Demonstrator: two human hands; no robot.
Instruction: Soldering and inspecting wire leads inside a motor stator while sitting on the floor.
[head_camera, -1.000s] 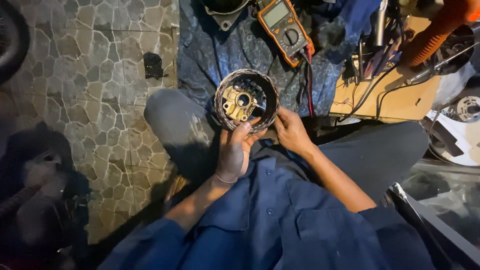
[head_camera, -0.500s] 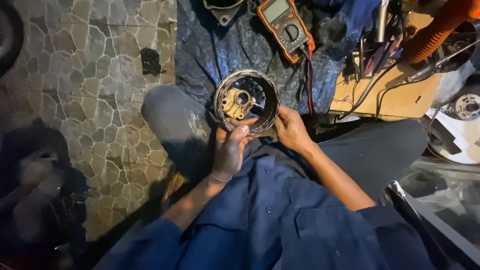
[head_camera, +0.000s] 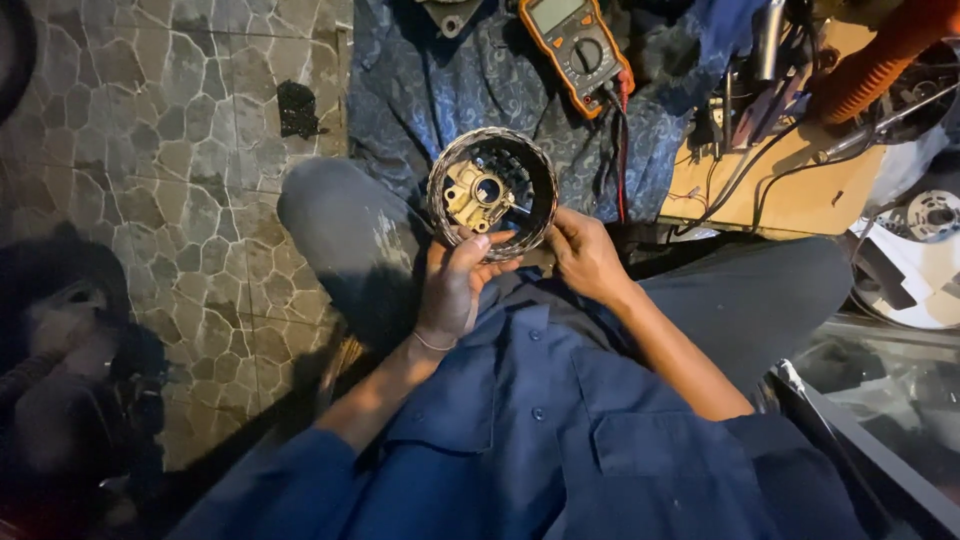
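Note:
Both hands hold a round metal motor housing (head_camera: 492, 192) with a wound rim and a brass-coloured part inside, just above my lap. My left hand (head_camera: 455, 285) grips its lower rim from below, thumb up on the edge. On the lower right side, my right hand (head_camera: 582, 252) pinches the rim with its fingers curled. My grey-trousered knee (head_camera: 345, 235) rises to the left of the housing.
An orange and grey multimeter (head_camera: 575, 45) with red and black leads lies on a patterned blue cloth (head_camera: 430, 90) ahead. A wooden board (head_camera: 790, 190) with wires and tools sits right, by an orange handle (head_camera: 875, 65) and a white round part (head_camera: 915, 265). Stone-pattern floor tiles (head_camera: 150, 150) lie left.
The housing and both hands sit much as before; the view has shifted slightly. The left thumb has moved up onto the lower rim.

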